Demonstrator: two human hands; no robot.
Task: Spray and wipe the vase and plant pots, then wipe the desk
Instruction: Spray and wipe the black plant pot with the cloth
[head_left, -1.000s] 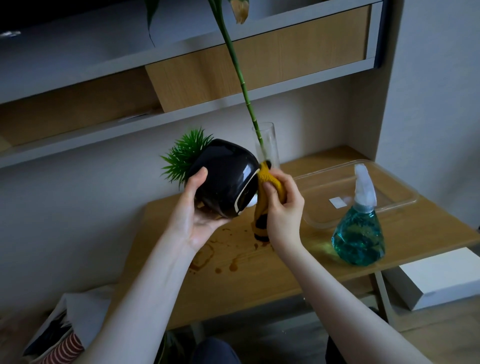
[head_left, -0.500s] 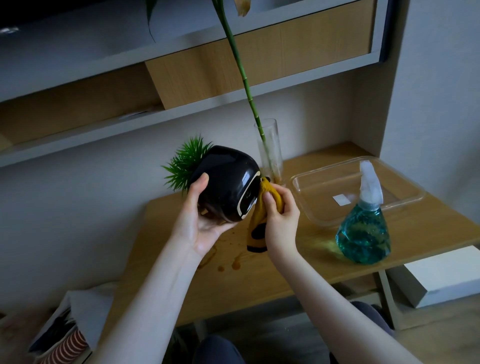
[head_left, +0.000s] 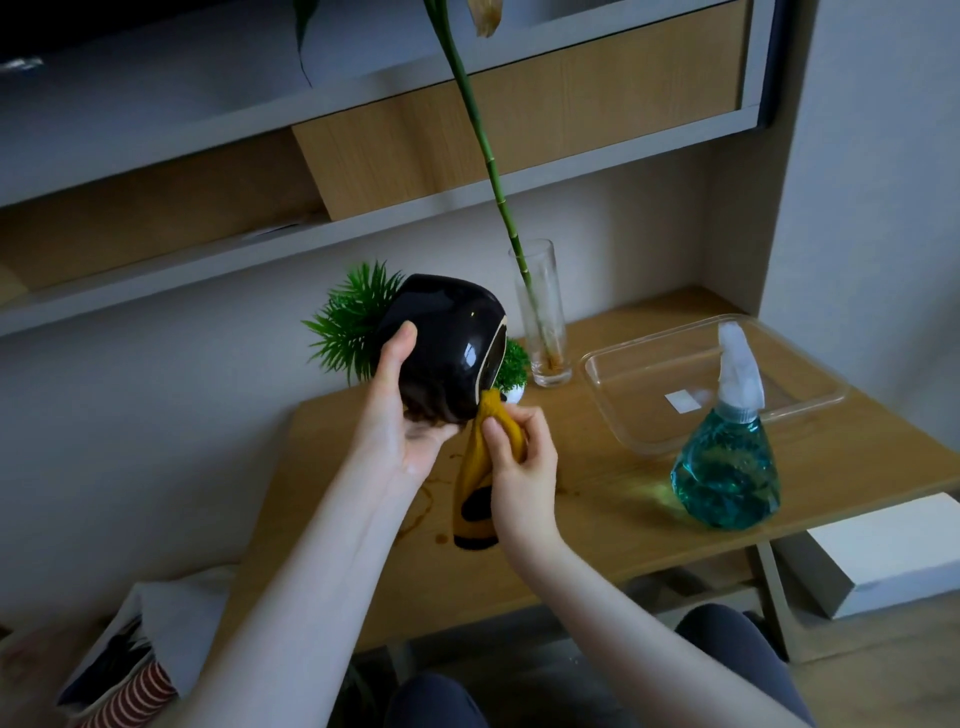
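Fingers (head_left: 496, 431) of the right hand (head_left: 519, 467) are pinched on a yellow cloth (head_left: 480, 478) pressed to the tilted black pot (head_left: 447, 348), gripped above the table (head_left: 597, 499) by the left hand (head_left: 400, 415). Left fingertips are hidden behind the pot, and a small white pot (head_left: 511, 392) is mostly covered.

Glossy black plant pot (head_left: 449, 345) tipped sideways above the desk (head_left: 597, 499), yellow cloth (head_left: 480, 467) at its base.

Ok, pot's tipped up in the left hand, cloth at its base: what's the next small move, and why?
Probably draw the yellow cloth further around the underside of the black pot. The left hand holds the pot tilted above the desk, and the right hand pinches the cloth against only the lower edge of the base, so the rest of it looks unwiped.
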